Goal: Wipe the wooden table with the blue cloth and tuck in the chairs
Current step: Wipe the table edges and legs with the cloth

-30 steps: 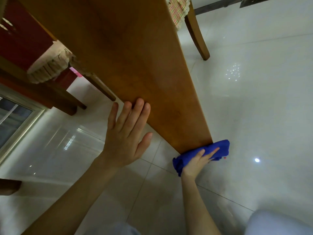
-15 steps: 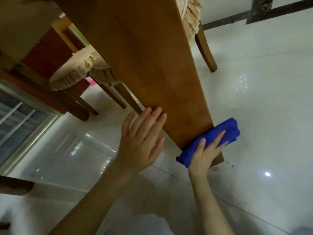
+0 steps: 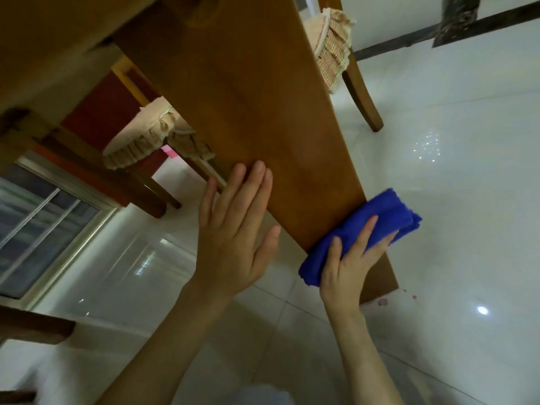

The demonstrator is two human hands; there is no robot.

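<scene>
A broad wooden panel leg of the table (image 3: pixel 257 112) slants from the top centre down to the floor. My right hand (image 3: pixel 350 264) presses the folded blue cloth (image 3: pixel 377 220) against the lower right edge of that panel, fingers spread over the cloth. My left hand (image 3: pixel 233 229) lies flat and open against the panel's left edge, holding nothing. One chair with a frilled seat cover (image 3: pixel 146 144) stands under the table to the left. A second chair (image 3: pixel 336 48) with a checked cover and a wooden leg stands at the upper right.
Glossy white floor tiles (image 3: pixel 453 185) surround the table and reflect ceiling lights. A sliding window frame (image 3: pixel 58 217) is at the left. A dark wooden piece (image 3: pixel 32 325) juts in at the lower left. Small pinkish spots (image 3: pixel 382 302) mark the floor by the panel's foot.
My right hand has slid the blue cloth up along the panel's right edge, away from the floor. My left hand has shifted up the panel too, still flat.
</scene>
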